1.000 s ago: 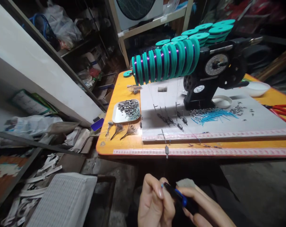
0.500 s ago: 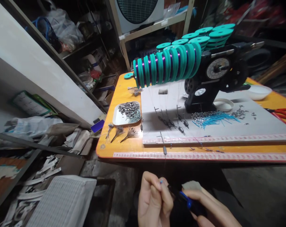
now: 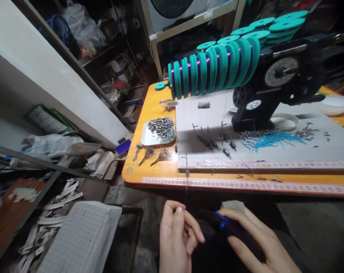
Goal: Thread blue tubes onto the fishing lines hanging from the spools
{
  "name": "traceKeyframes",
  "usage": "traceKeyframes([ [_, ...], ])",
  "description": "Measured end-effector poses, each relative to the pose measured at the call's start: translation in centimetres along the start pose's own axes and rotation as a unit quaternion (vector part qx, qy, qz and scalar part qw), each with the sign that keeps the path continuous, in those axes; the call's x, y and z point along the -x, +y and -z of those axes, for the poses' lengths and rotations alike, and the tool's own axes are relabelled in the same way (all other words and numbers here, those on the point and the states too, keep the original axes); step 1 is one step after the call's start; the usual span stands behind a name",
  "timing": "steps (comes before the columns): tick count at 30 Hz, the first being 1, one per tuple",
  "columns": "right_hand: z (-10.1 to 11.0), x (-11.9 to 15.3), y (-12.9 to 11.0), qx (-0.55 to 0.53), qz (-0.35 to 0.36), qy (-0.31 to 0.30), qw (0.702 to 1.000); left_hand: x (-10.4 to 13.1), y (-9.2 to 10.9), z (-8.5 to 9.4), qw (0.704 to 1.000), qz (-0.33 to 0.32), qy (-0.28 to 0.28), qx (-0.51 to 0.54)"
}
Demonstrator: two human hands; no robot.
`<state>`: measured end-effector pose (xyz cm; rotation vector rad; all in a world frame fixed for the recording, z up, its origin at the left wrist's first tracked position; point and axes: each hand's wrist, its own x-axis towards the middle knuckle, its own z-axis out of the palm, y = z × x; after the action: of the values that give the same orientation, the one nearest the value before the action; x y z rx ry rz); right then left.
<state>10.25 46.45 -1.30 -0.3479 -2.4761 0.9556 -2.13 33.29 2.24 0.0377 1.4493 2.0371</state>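
In front of the table, my left hand [image 3: 176, 237] pinches a tiny bluish piece [image 3: 184, 207] between thumb and forefinger, on or near a thin line. That line rises to a grey sinker [image 3: 187, 173] hanging at the table's front edge. To the right, my right hand [image 3: 255, 239] is wrapped round a dark tool with a blue part [image 3: 222, 222], which looks like pliers; its jaws blur into the dark background. A greyish wrap [image 3: 233, 206] covers part of a finger on that hand. Above hangs a row of teal spools [image 3: 211, 70] wound with purple line.
A black winding machine [image 3: 259, 102] carries the spools. On the yellow table [image 3: 133, 167] are a white tray [image 3: 145, 137] of sinkers, wire bundles [image 3: 162, 156], blue strips with small metal parts [image 3: 274, 141], and a measuring tape [image 3: 228, 184] along the front edge.
My hands have moved apart, and the pliers have drawn away from the left fingertips. My left hand has shifted slightly left, its other fingers loosening. The view has turned a little.
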Motion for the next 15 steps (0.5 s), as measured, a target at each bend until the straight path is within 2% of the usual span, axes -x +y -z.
traceKeyframes([
  [3, 0.1, -0.5, 0.3, 0.026, 0.02, 0.022, 0.999, 0.6, -0.5, -0.4, 0.999, 0.024, -0.034, 0.021],
  [8, 0.2, -0.2, 0.4, 0.081, 0.066, 0.046, 0.993, 1.0, -1.2, -1.0, 0.999, 0.005, -0.04, 0.013],
  [15, 0.9, -1.0, -0.3, 0.053, 0.052, 0.039, 0.996, 1.4, -1.3, -1.8, 0.998, -0.017, -0.041, 0.051],
])
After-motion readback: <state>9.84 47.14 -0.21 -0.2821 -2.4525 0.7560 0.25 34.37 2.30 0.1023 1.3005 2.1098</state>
